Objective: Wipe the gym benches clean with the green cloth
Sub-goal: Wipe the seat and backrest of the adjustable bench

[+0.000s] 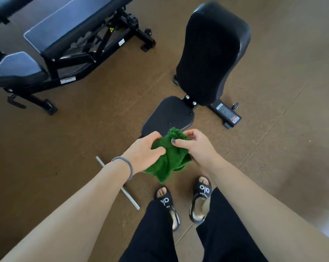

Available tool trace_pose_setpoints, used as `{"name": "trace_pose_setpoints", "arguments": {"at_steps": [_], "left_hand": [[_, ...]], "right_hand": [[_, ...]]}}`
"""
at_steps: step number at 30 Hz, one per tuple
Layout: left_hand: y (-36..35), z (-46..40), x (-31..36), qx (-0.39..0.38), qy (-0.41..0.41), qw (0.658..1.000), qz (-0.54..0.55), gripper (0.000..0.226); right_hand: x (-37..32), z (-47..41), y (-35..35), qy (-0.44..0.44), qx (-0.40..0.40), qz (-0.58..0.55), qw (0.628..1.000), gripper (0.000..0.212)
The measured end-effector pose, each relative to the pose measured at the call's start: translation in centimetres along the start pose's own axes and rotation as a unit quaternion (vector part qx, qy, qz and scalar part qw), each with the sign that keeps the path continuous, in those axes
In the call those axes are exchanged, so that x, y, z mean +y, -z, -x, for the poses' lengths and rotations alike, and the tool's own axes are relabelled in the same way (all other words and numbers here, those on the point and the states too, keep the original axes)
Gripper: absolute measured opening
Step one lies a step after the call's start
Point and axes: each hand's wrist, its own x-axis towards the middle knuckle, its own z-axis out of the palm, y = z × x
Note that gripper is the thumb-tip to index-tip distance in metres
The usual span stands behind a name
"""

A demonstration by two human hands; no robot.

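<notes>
Both hands are bunched into the green cloth (169, 157), held up in the air in front of the person. The left hand (142, 150) has its fingers curled down into the near-left part of the cloth, and the right hand (194, 146) pinches the upper right part between thumb and fingers. The rest hangs crumpled below them, above the brown floor (103, 120) and the sandalled feet (201, 193).

What matters next is where the black bench (212, 53) lies from that cloth. Its seat pad (169, 114) sits directly beyond the hands, the near edge just past the top of the cloth and partly hidden by it. The backrest rises beyond the seat and leans away to the far right. So the long axis of the bench runs from near to far, tipping slightly rightward, almost in line with the person's stance. The cloth is not touching the seat as far as I can tell.

The hands look about equally close to the seat. The right has the straighter line up the backrest, I'd judge.

A second bench, with blue pads (69, 25), stands well apart at the far left, lying across the scene. Reaching it would take a turn and a step. A metal bar (118, 184) lies on the floor near the left forearm.
</notes>
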Motion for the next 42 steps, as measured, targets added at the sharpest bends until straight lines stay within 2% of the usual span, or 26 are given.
{"name": "trace_pose_setpoints", "arguments": {"at_steps": [5, 9, 11, 12, 13, 15, 18, 20, 23, 26, 28, 32, 35, 38, 42], "left_hand": [[-1.2, -10.2, -4.8, 0.016, 0.007, 1.000, -0.017, 0.020], [-3.8, -20.7, -9.6, 0.061, -0.002, 0.998, -0.031, 0.035], [-5.3, -25.7, -12.3, 0.109, -0.021, 0.986, -0.128, 0.046], [-6.2, -27.9, -13.7, 0.139, -0.036, 0.964, -0.223, 0.053], [-7.1, -29.9, -14.9, 0.166, -0.050, 0.933, -0.315, 0.059], [-9.2, -33.4, -16.9, 0.189, -0.082, 0.890, -0.407, 0.063], [-12.3, -37.6, -19.0, 0.207, -0.134, 0.869, -0.429, 0.058], [-13.3, -39.7, -19.7, 0.236, -0.146, 0.863, -0.423, 0.055], [-13.6, -41.0, -20.0, 0.270, -0.176, 0.851, -0.415, 0.054], [-13.8, -40.7, -20.7, 0.266, -0.207, 0.847, -0.411, 0.058], [-14.5, -39.9, -21.4, 0.252, -0.220, 0.846, -0.416, 0.059], [-15.1, -38.7, -22.6, 0.234, -0.252, 0.830, -0.440, 0.063], [-14.6, -40.1, -22.5, 0.241, -0.276, 0.822, -0.436, 0.061], [-13.4, -43.5, -20.9, 0.237, -0.294, 0.828, -0.415, 0.055], [-12.9, -47.1, -18.1, 0.248, -0.259, 0.850, -0.385, 0.057]], "right_hand": [[4.4, -10.8, -0.7, 0.068, 0.029, 0.084, 0.994, 0.017], [9.1, -21.9, -1.2, 0.142, 0.024, 0.201, 0.969, 0.020], [11.8, -27.2, -1.5, 0.190, 0.016, 0.244, 0.951, 0.033], [13.2, -29.7, -1.5, 0.213, 0.034, 0.268, 0.939, 0.039], [14.6, -31.9, -1.3, 0.229, 0.071, 0.283, 0.929, 0.043], [17.3, -35.7, -0.3, 0.258, 0.164, 0.278, 0.911, 0.041], [20.9, -40.3, 1.7, 0.342, 0.316, 0.270, 0.843, 0.038], [21.5, -42.7, 2.4, 0.348, 0.379, 0.244, 0.822, 0.043], [21.3, -44.4, 2.6, 0.287, 0.392, 0.178, 0.856, 0.055], [21.6, -44.1, 2.8, 0.176, 0.306, 0.055, 0.934, 0.062], [22.4, -43.4, 2.6, 0.111, 0.254, -0.034, 0.960, 0.063], [22.3, -43.6, 1.3, 0.100, 0.261, -0.152, 0.948, 0.055], [22.6, -44.3, 0.7, 0.130, 0.307, -0.137, 0.933, 0.049], [23.2, -45.2, 0.4, 0.156, 0.345, -0.103, 0.920, 0.044], [23.5, -45.5, 0.2, 0.181, 0.376, -0.091, 0.904, 0.041]]}}
